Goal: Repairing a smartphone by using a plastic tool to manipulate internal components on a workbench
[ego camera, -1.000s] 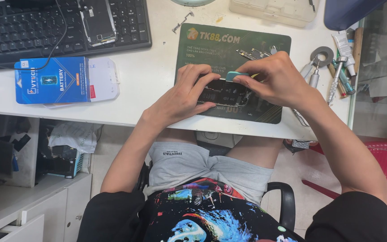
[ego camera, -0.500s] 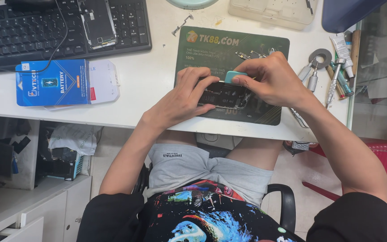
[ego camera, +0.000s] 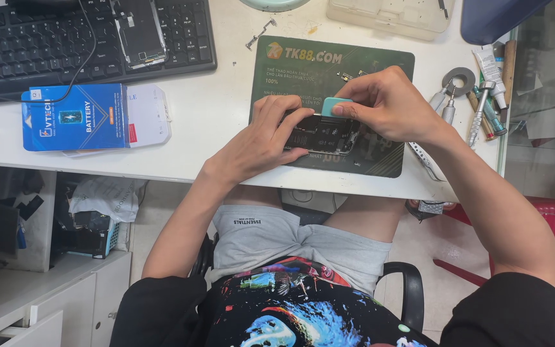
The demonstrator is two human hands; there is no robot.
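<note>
Left hand (ego camera: 261,144) pins opened phone (ego camera: 321,133) on green mat (ego camera: 380,64), fingers spread along its near edge. Right hand (ego camera: 390,106) pinches teal pick (ego camera: 336,106) at phone's top edge; tip depth hidden, likely in seam. Risk: pick slips, gouges exposed board. Tools (ego camera: 483,96) crowd right edge, elbow could knock them. Keyboard (ego camera: 46,38) far left.

Bright, even overhead light on the white desk (ego camera: 213,115), soft shadows beneath it, sharp focus, slight edge distortion.
</note>
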